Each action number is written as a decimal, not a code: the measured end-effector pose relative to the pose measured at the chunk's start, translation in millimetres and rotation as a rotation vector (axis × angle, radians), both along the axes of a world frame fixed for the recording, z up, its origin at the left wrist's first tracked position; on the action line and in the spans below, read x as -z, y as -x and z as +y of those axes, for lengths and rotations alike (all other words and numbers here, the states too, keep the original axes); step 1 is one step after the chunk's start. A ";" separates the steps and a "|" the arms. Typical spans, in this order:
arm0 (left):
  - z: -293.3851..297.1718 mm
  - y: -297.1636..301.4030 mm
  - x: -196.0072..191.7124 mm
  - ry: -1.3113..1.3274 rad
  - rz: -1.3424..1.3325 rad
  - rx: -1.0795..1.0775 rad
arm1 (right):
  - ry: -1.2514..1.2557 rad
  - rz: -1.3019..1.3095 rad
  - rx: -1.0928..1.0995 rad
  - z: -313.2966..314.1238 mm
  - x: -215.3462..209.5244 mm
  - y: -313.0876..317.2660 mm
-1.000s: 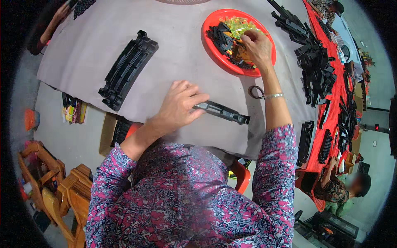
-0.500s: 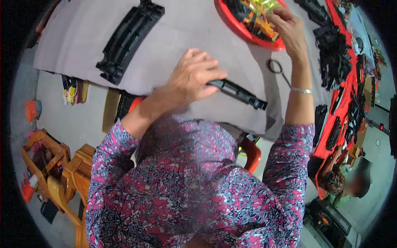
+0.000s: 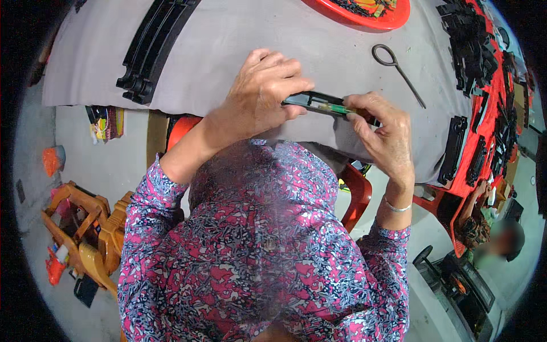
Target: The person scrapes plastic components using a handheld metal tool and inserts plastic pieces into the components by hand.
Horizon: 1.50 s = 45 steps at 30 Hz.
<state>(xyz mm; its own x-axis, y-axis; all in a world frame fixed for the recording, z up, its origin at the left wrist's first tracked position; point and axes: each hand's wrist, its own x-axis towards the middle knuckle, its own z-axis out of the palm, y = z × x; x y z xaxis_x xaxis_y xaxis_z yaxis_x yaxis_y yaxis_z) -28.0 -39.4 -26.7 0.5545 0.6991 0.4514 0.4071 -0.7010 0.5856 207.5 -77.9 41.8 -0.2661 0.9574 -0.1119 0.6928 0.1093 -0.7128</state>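
Observation:
My left hand [image 3: 266,90] is closed on one end of a narrow black plastic part [image 3: 301,100], held above the grey cloth in front of my chest. The part has a long slot along its middle. My right hand [image 3: 385,132] pinches at the other end, thumb and fingertips at a small shiny green piece [image 3: 337,108] lying in the slot. Fingers hide the part's far right end and some of the green piece. A dark rod with a ring end [image 3: 407,74] lies on the cloth beyond my right hand.
A red basin [image 3: 364,23] of small black, orange and yellow pieces stands at the far edge. A longer black part [image 3: 152,54] lies at left. Black parts [image 3: 464,45] are heaped at right. Another person [image 3: 476,228] sits at lower right; a wooden chair [image 3: 91,239] stands at lower left.
My right hand has come from the red basin down to the black part, bringing the green piece into its slot. My left hand keeps its hold. The view has shifted, putting the basin higher.

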 end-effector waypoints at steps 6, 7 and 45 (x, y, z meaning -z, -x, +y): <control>1.8 -5.3 -3.3 0.000 -0.011 0.004 | -0.193 -0.064 0.021 -5.9 14.6 9.2; 2.1 -5.7 -1.9 -0.002 -0.016 0.009 | -0.207 -0.063 0.034 -6.7 15.6 9.3; -0.1 -5.9 2.4 0.029 -0.006 0.006 | -0.469 -0.265 0.199 -33.8 43.5 47.9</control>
